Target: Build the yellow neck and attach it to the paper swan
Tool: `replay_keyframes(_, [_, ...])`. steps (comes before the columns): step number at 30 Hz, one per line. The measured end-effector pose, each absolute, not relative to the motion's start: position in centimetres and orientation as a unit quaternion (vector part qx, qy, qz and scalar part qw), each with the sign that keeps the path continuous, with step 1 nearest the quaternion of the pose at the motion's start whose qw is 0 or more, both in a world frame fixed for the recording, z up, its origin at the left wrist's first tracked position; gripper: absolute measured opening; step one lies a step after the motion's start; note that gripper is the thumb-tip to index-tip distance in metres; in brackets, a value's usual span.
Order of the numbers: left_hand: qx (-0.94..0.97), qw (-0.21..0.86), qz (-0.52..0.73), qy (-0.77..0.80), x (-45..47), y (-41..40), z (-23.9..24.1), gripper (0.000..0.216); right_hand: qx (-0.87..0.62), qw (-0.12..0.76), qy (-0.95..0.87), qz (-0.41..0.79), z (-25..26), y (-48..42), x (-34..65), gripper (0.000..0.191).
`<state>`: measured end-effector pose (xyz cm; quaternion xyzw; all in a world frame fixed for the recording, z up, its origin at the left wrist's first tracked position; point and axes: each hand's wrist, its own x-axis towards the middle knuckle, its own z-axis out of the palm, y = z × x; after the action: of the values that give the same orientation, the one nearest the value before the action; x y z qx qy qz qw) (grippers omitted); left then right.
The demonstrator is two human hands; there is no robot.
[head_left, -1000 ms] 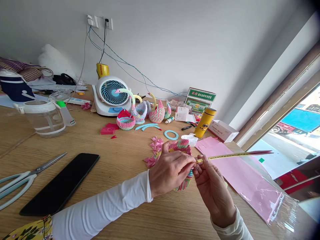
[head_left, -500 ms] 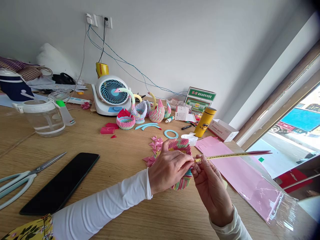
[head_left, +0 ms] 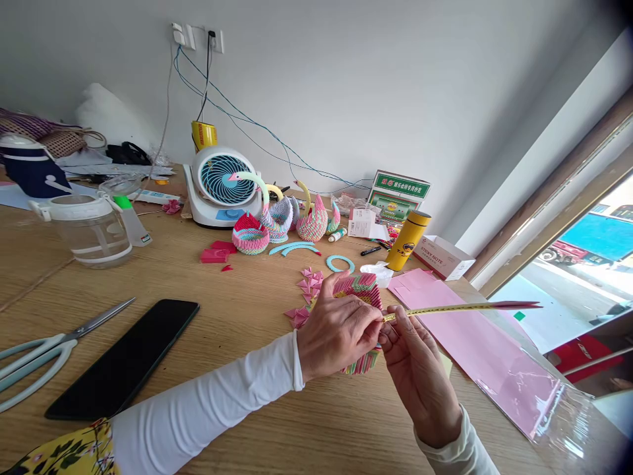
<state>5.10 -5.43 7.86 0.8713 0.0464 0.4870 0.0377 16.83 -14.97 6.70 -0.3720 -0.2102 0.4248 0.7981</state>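
Observation:
My right hand point(head_left: 420, 376) is closed, thumb and fingers pinching a long thin yellow paper strip point(head_left: 445, 309) of linked folds. The strip points right and ends in a pink tip. My left hand point(head_left: 339, 330) reaches across with its fingers pressed together at the strip's near end. Behind and beneath my left hand stands a multicoloured body of interlocked folded paper point(head_left: 360, 284), mostly pink with green and yellow, partly covered. Loose pink folded paper triangles point(head_left: 310, 284) lie just left of it.
Scissors point(head_left: 69, 340) and a black phone point(head_left: 123, 359) lie on the left. Paper swans point(head_left: 311, 221) stand at the back beside a small fan point(head_left: 225, 181). A yellow bottle point(head_left: 408, 241) and pink paper sheets point(head_left: 475, 349) are on the right, a clear jug point(head_left: 91, 231) far left.
The view has shifted very slightly. Both hands stay nearly in place, still together at the yellow strip's near end.

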Motion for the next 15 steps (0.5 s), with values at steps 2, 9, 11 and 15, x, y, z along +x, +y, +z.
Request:
replay_keyframes(2, [0.869, 0.028, 0.492, 0.046, 5.17, -5.37, 7.77, 0.01, -0.37, 0.795, -0.219, 0.428, 6.67, -14.99, 16.78, 0.015])
replay_keyframes(9, [0.859, 0.01, 0.511, 0.039, 5.35, -5.08, 7.32, 0.007, -0.375, 0.79, -0.219, 0.432, 6.74, -15.11, 17.03, 0.014])
replay_keyframes(11, [0.857, 0.012, 0.515, 0.035, 5.31, -5.07, 7.25, 0.005, -0.377, 0.793, -0.212, 0.429, 6.79, -15.1, 17.13, 0.016])
replay_keyframes(15, [0.856, 0.014, 0.515, 0.04, 5.25, -5.17, 7.24, 0.006, -0.379, 0.792, -0.214, 0.427, 6.87, -14.99, 17.08, 0.018])
